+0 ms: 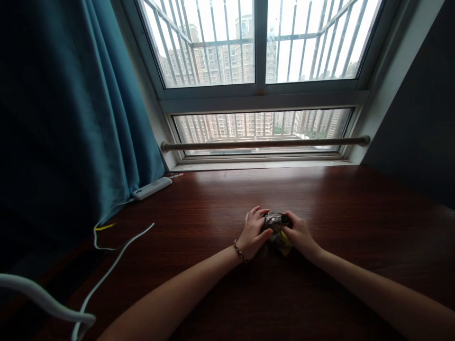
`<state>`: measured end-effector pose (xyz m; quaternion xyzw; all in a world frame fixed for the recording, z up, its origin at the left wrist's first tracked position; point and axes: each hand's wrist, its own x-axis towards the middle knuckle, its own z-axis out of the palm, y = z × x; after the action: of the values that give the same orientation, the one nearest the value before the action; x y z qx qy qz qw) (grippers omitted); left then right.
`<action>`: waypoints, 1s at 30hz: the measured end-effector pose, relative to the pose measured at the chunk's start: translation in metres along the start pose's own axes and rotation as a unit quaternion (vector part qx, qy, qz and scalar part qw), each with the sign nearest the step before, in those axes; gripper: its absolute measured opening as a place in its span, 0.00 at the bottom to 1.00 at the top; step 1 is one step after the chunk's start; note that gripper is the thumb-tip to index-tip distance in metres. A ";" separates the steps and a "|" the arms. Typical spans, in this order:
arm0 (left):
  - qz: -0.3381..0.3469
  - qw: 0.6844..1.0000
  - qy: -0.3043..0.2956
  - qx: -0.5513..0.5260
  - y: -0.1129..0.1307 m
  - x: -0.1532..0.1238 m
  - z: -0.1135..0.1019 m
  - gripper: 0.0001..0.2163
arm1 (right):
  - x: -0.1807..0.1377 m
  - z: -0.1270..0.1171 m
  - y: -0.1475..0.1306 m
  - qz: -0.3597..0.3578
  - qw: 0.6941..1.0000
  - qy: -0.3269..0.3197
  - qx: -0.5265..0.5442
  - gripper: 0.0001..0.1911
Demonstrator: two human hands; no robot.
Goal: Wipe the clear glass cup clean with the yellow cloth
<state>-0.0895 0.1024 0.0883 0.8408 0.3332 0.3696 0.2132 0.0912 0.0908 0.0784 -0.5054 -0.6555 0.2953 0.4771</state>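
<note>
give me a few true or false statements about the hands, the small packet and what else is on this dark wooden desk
1. Both hands, left hand and right hand, hold the small dark crinkly packet with a yellow corner. True.
2. The packet is lifted high above the dark wooden desk. False: it sits low at the desk surface.
3. A beaded bracelet is on the left wrist. True.
4. The white power strip lies at the right edge of the desk. False: it lies far left, beside the teal curtain.
5. White cables trail over the desk's left side. True.
6. The curtain covers the barred window. False: the window is uncovered.
</note>
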 end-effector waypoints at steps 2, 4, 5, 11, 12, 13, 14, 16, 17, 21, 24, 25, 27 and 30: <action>0.019 1.000 -0.006 0.014 0.005 -0.001 0.000 0.35 | 0.002 -0.001 0.004 0.022 0.999 0.010 0.035 0.11; 0.030 0.999 0.000 0.025 0.010 -0.001 0.000 0.43 | 0.004 -0.002 0.007 0.042 0.997 0.011 0.068 0.15; 0.034 0.999 0.005 0.027 0.011 -0.001 0.000 0.44 | 0.005 -0.002 0.008 0.046 0.996 0.009 0.080 0.16; 0.062 0.997 0.029 0.021 0.004 0.000 0.003 0.36 | 0.004 -0.003 0.004 0.015 1.000 0.013 0.014 0.12; 0.067 0.997 0.029 0.020 0.002 0.000 0.003 0.36 | 0.003 -0.003 0.004 0.007 1.000 0.012 0.003 0.11; 0.073 0.997 0.027 0.019 0.001 0.001 0.002 0.37 | 0.002 -0.003 0.003 0.003 1.000 0.010 -0.003 0.10; 0.079 0.996 0.024 0.018 0.001 0.001 0.001 0.38 | 0.001 -0.003 0.002 0.000 1.000 0.008 -0.005 0.10; 0.089 0.996 0.014 0.018 0.003 0.001 -0.002 0.40 | -0.001 -0.004 -0.001 -0.006 1.000 0.003 -0.002 0.08; 0.091 0.996 0.008 0.018 0.005 0.001 -0.004 0.40 | -0.003 -0.004 -0.002 -0.011 1.000 -0.002 -0.001 0.09; 0.082 0.997 -0.006 0.016 0.010 0.000 -0.010 0.34 | -0.006 -0.005 -0.008 -0.037 0.999 -0.020 0.000 0.12; 0.059 0.998 -0.008 0.013 0.009 0.000 -0.009 0.25 | -0.006 -0.004 -0.007 -0.022 1.000 -0.003 -0.020 0.10; 0.051 0.999 -0.006 0.014 0.008 0.000 -0.008 0.24 | -0.005 -0.004 -0.007 -0.013 1.000 0.002 -0.027 0.10; 0.040 0.999 -0.004 0.015 0.005 0.000 -0.005 0.23 | -0.004 -0.003 -0.005 -0.003 0.999 0.008 -0.034 0.10; 0.046 0.999 -0.008 0.017 0.003 0.000 -0.002 0.27 | -0.003 -0.003 -0.002 0.004 1.000 0.010 -0.023 0.10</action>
<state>-0.0897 0.1009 0.0916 0.8615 0.2993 0.3667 0.1839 0.0931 0.0876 0.0799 -0.5223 -0.6552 0.2767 0.4705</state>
